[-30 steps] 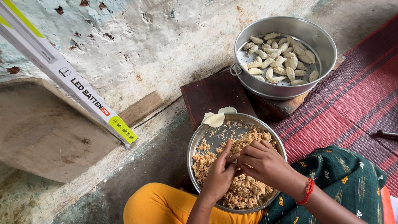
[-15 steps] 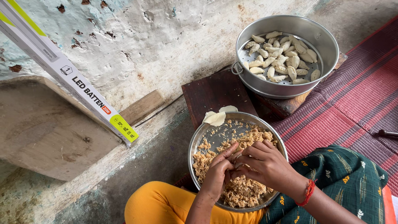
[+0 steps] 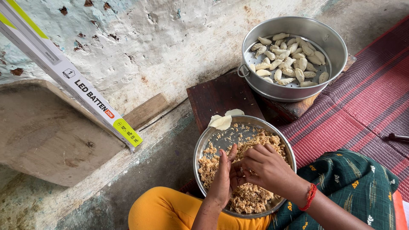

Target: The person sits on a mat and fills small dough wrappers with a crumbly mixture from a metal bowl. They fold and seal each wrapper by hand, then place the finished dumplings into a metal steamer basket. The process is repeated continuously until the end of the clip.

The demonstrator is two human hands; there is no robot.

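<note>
Both hands meet low in the frame's centre, directly over the round steel bowl (image 3: 204,142) of crumbly brown filling (image 3: 251,198). The left hand (image 3: 225,179) is cupped upright; the right hand (image 3: 266,166) curls narrowly against it, pinching something too hidden to tell. The thin pale dough discs (image 3: 221,121) lie on the bowl's upper rim, just beyond the fingertips.

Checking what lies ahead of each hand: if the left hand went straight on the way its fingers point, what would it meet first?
The left hand points up-frame across the steel bowl. It would likely meet crumbly filling first, then the pale dough discs on the rim; depth is unclear.

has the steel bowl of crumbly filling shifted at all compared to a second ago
No. The bowl of filling keeps its place against the dark wooden board and the steamer pot.
</note>
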